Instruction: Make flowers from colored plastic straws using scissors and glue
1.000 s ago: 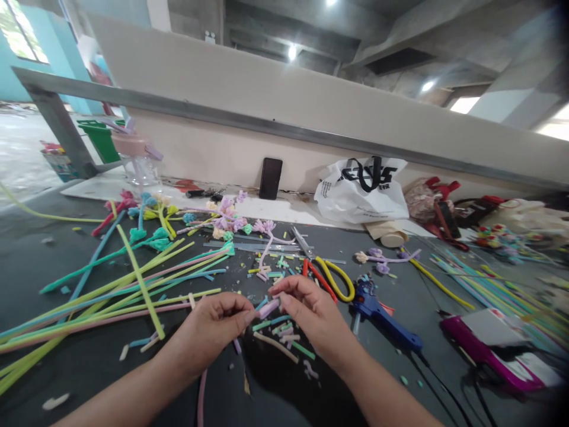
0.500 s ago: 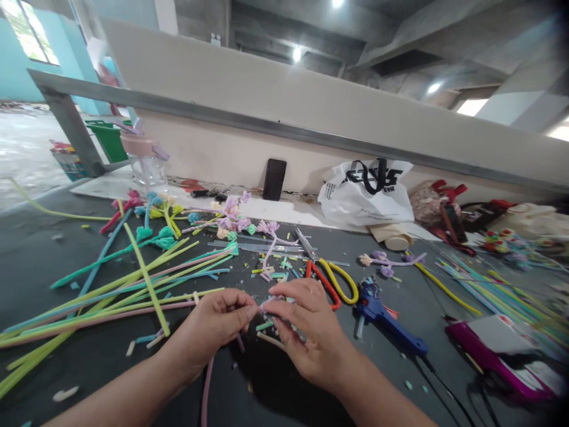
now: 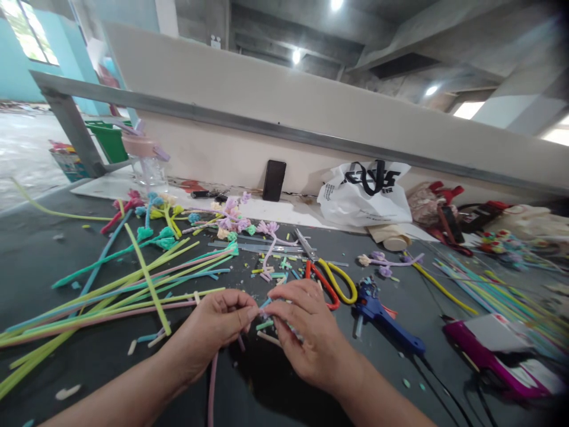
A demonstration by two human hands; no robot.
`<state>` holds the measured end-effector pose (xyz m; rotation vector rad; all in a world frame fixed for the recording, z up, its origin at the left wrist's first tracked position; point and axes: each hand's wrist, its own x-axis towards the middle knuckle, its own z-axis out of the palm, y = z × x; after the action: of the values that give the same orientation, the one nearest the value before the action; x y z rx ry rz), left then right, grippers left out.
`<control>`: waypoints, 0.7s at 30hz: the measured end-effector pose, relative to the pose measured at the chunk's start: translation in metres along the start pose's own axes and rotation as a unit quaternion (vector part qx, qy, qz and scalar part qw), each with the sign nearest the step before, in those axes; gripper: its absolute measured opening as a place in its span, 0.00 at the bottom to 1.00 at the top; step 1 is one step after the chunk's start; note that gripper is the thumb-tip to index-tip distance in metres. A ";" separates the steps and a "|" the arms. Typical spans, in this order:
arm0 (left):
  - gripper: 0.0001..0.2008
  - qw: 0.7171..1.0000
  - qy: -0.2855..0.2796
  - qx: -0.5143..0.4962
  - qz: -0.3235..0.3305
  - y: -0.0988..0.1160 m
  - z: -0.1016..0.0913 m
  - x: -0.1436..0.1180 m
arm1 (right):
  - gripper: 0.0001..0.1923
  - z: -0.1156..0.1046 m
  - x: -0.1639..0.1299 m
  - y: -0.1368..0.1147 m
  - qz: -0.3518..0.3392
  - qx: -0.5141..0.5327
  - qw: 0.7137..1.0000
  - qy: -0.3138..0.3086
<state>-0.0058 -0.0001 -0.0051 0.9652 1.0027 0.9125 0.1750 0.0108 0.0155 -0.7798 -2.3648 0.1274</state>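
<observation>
My left hand [image 3: 224, 320] and my right hand [image 3: 306, 332] meet above the dark table, fingertips close together. Between them both pinch a small lilac piece of pipe cleaner [image 3: 263, 310], mostly covered by the fingers. A mauve pipe cleaner [image 3: 213, 388] runs down from beneath my left hand; I cannot tell whether that hand holds it. Short cut pieces [image 3: 265, 325] lie just under the fingertips. Beyond the hands are a lilac pipe-cleaner flower stem [image 3: 268, 255] and scissors [image 3: 331, 279] with one red and one yellow handle.
Long pipe cleaners [image 3: 111, 296] cover the left side, with finished flowers [image 3: 164, 237] behind. A blue glue gun [image 3: 391, 326] and a magenta-and-white device [image 3: 493, 356] with cords lie right. A phone [image 3: 274, 180], a white bag [image 3: 364, 193] and a bottle [image 3: 146, 160] stand at the back.
The fingers of my right hand have closed in slightly toward my left fingertips, covering more of the lilac piece. The things on the table have not moved.
</observation>
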 end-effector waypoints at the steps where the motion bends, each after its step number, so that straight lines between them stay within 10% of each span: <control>1: 0.11 1.000 -0.003 -0.001 -0.001 0.000 0.000 0.000 | 0.15 0.000 0.000 0.000 0.002 0.011 1.000 0.005; 21: 0.13 0.997 -0.040 -0.064 -0.027 0.001 0.003 -0.002 | 0.17 0.002 -0.001 0.013 0.094 0.108 0.986 0.079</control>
<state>-0.0036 -0.0022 -0.0032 0.8565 0.8871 0.8758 0.1815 0.0208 0.0099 -0.8718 -2.0827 0.3810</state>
